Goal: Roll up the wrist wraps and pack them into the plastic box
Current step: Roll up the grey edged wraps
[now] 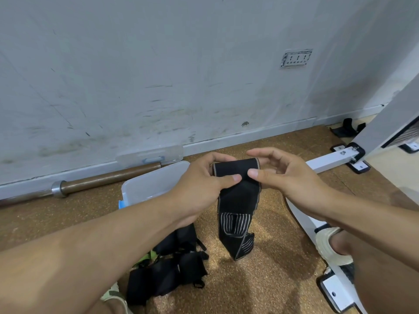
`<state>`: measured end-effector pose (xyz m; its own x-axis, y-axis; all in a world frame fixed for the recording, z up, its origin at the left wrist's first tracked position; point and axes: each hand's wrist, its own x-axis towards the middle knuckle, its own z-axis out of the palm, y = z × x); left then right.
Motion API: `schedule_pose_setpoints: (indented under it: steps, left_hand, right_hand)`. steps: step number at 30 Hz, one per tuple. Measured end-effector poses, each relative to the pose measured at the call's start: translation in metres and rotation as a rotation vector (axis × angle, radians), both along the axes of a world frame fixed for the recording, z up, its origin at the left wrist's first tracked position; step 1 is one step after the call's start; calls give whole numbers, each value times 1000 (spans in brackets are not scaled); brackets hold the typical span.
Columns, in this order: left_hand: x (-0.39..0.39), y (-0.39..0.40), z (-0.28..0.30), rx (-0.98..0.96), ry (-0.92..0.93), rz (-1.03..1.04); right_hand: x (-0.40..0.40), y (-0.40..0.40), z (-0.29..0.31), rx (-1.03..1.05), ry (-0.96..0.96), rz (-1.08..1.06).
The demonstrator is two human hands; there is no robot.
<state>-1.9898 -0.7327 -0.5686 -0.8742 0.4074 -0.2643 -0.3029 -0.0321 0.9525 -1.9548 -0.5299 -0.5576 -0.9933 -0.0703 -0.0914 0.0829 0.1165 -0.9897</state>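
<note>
At centre frame my left hand (pixel 205 180) and right hand (pixel 275 175) pinch the top edge of a black wrist wrap (pixel 235 200), which looks light, limp and stretchy as its tail drapes to the floor, so rolling from this held end suits it.
</note>
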Motion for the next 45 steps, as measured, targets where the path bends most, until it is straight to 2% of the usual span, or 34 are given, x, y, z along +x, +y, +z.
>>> schedule_pose_setpoints:
  steps: [8, 14, 18, 25, 33, 40, 45]
  left_hand:
    - [1, 0, -1, -55, 99, -24]
    - [1, -1, 8, -41, -85, -95]
    - [3, 2, 5, -15, -148, -96]
    - [1, 2, 2, -11, -41, -12]
    - [4, 0, 0, -34, 85, -11]
    - [2, 0, -3, -47, 81, -14]
    - [5, 2, -3, -24, -36, -72]
  right_hand:
    - [1, -2, -6, 3, 14, 6]
    - [1, -1, -12, 94, 175, -6]
    - [1, 0, -9, 127, 200, -20]
    - [1, 2, -8, 70, 80, 13]
    - [0, -1, -12, 0, -76, 43]
    - [0, 0, -11, 32, 21, -16]
    - [-1, -1, -13, 59, 131, -33]
